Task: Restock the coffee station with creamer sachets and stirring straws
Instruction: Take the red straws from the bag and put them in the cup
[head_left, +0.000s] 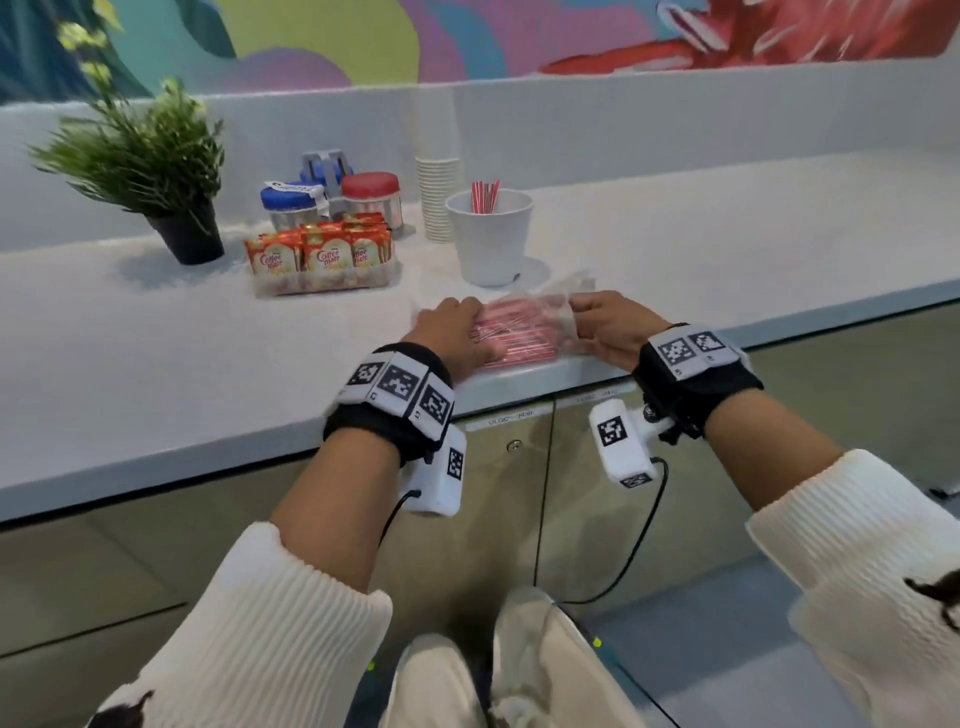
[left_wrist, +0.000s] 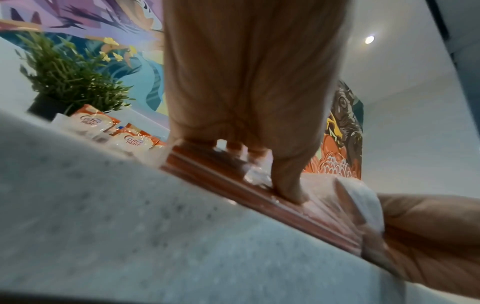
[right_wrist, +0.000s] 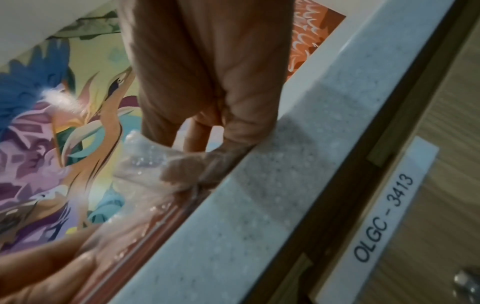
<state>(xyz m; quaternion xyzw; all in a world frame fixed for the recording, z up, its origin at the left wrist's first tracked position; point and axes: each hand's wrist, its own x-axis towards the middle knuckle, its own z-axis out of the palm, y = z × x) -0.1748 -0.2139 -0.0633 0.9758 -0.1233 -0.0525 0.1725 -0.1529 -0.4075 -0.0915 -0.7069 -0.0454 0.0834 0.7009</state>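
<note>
— What is being held?

— The clear end of the straw packet (head_left: 519, 332) is pinched by the curled fingers of the right hand (head_left: 613, 325). The packet is pressed flat by the left hand (head_left: 460, 338), fingers bent over it. It is lying at the front edge of the counter (head_left: 208, 353).

— What could go wrong?

— If it is torn too hard, straws could be spilled onto the floor, it is thought.

— How does it look?

— Thin red-and-white straws are seen, packed in crinkly clear plastic. A few are already stood in the white cup (head_left: 491, 234).
</note>
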